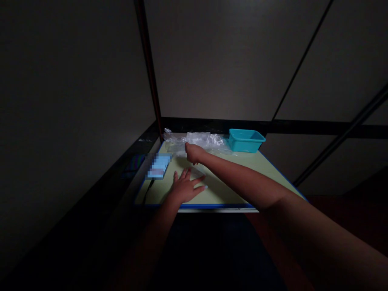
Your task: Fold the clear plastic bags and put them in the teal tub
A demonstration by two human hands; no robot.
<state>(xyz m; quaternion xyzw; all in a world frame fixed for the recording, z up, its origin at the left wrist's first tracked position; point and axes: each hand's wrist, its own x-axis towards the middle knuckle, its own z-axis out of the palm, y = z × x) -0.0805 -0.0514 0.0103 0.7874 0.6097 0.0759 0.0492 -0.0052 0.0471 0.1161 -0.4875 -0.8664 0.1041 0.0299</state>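
Observation:
My left hand [185,190] lies with its fingers spread over the near part of a pale yellow-green tabletop [233,190]. Beside its fingertips is a thin, see-through piece that looks like plastic [197,172], faint in the dim light. My right hand [194,154] reaches across from the right, just beyond the left one, with its fingers curled closed. Whatever those fingers hold, if anything, is hidden. Directly behind the right hand, a crumpled heap of clear plastic bags [209,140] stretches along the far side of the table.
A turquoise plastic basket [247,141] stands at the far right corner. On the left edge lies a lit, blurred-out phone [159,166] with a dark cable [148,190] running from it. Blue trim [218,206] borders the table; walls rise behind and to the left.

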